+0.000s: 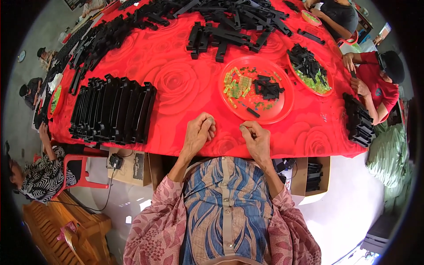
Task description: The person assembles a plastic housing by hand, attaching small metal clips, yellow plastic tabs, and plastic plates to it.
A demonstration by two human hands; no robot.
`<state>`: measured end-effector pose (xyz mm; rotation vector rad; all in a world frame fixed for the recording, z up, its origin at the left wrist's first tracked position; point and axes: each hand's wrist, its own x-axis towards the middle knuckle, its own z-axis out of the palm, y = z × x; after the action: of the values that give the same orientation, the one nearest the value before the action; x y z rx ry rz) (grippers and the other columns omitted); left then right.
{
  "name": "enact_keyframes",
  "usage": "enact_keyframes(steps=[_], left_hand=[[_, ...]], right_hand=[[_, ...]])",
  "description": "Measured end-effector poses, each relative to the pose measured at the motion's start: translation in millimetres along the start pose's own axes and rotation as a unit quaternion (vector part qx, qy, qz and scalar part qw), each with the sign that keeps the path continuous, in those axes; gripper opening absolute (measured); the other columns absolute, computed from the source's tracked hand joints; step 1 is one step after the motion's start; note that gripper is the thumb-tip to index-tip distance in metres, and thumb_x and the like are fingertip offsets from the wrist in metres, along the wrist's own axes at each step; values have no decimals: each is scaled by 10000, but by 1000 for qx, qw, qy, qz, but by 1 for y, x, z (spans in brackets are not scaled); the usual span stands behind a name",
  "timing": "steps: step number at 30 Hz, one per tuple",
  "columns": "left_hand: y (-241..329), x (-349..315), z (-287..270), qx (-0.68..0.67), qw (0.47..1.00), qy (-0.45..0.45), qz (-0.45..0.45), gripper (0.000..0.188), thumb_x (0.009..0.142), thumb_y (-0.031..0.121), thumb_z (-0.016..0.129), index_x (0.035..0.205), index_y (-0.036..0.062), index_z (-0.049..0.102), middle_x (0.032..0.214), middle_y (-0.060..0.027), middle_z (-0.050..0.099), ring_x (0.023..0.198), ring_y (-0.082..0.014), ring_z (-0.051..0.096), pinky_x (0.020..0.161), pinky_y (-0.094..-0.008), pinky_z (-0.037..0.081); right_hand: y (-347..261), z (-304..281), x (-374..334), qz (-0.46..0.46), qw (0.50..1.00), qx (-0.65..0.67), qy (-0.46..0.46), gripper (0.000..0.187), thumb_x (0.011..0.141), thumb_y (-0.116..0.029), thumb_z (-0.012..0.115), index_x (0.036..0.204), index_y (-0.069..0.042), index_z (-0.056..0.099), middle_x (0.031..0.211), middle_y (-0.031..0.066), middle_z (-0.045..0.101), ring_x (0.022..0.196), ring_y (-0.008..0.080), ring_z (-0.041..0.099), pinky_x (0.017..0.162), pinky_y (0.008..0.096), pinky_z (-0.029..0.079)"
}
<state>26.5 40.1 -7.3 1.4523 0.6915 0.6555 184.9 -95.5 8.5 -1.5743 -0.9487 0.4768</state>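
Observation:
Both my hands are raised at the near edge of the red-covered table, a short gap between them. My left hand (197,134) is closed, thumb against curled fingers; whatever it may hold is hidden. My right hand (257,140) is pinched closed too, and I cannot make out anything in its fingertips. Just beyond it lies a round red plate (284,108) bearing yellow-green translucent pieces (240,87) and a pile of small black parts (269,87). One black piece (253,112) rests near the plate's front rim. Left of my hands stands a row of long black plastic parts (112,110).
A large heap of black parts (229,17) covers the table's far side. Another red plate (324,92) holds black and green pieces. A co-worker in red (375,79) handles a dark piece at right. A cardboard box (324,176) stands below, and a red chair (84,172) at left.

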Motion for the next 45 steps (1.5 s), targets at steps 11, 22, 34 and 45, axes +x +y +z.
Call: enact_keyframes(steps=[11,22,34,45], left_hand=[[-1,-3,2,-8,1000,15,9,215,1027,150,458,886,24,562,703,-18,576,564,-67,547,481,-210,445],[13,2,-9,-24,996,-81,-42,141,969,159,555,977,20,581,768,-19,596,652,-78,572,557,-226,472],[73,108,-50,59,994,68,57,235,939,212,570,1028,2,624,819,-64,655,735,-119,634,610,-273,511],[-2,270,-109,373,883,248,138,331,878,146,495,1137,13,653,1072,-228,669,1029,-431,611,920,-489,472]], right_hand=[[6,1,-2,9,1000,16,2,58,884,-33,663,924,4,643,559,-24,449,514,35,364,456,249,285],[8,2,-1,17,999,30,-7,59,900,-33,664,932,11,642,582,-60,433,539,16,331,467,234,248],[3,0,-3,6,999,34,-11,64,905,-46,653,928,12,645,583,-60,427,539,21,330,470,238,247],[4,-3,-4,21,998,55,-18,69,915,-54,640,930,13,642,600,-73,444,553,12,340,485,224,252]])
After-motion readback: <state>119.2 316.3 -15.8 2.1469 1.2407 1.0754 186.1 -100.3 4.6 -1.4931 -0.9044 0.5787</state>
